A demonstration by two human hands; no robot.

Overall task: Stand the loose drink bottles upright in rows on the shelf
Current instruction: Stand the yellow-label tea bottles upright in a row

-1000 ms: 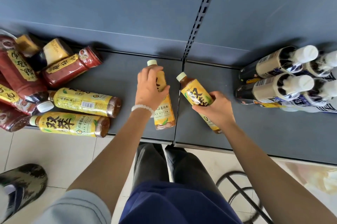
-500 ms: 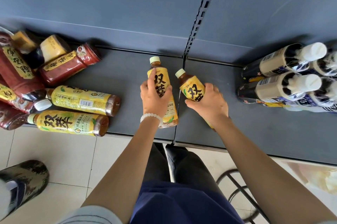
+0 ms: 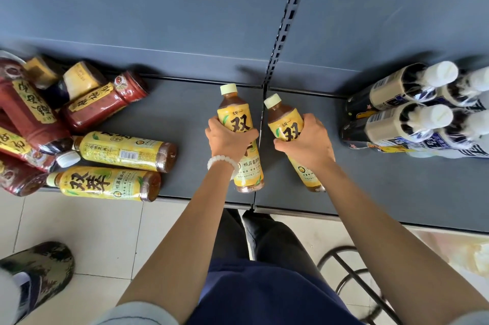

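Left hand: the left hand [image 3: 229, 139] has its fingers [image 3: 247, 135] wrapped round the middle of a yellow-labelled plastic tea bottle with a pale cap [image 3: 239, 136] — clamped on it, a white bead bracelet [image 3: 221, 162] at the wrist.
Right hand: the right hand [image 3: 307, 143] grips a second yellow-labelled tea bottle [image 3: 287, 123] the same way, fingers curled round its label.
Where the bottles are: both stand on, or just above, the dark grey metal shelf [image 3: 185, 118], either side of the seam between its two panels, near its front edge; whether the bases touch cannot be told.
Long axis: each bottle runs cap-away, base-toward the person — close to upright as seen from above, the right one leaning a little left.
Deciding relation: the open stretch of shelf lies straight ahead of both hands, toward the back wall, so each bottle probably only needs setting down and sliding back.
Loose stock: two more yellow tea bottles lying on their sides [image 3: 105, 184] and a heap of red-labelled bottles [image 3: 105, 105] lie well to the left — nearer the left hand.
Already standing: white-capped dark bottles [image 3: 412, 113] stand in a group at the right.
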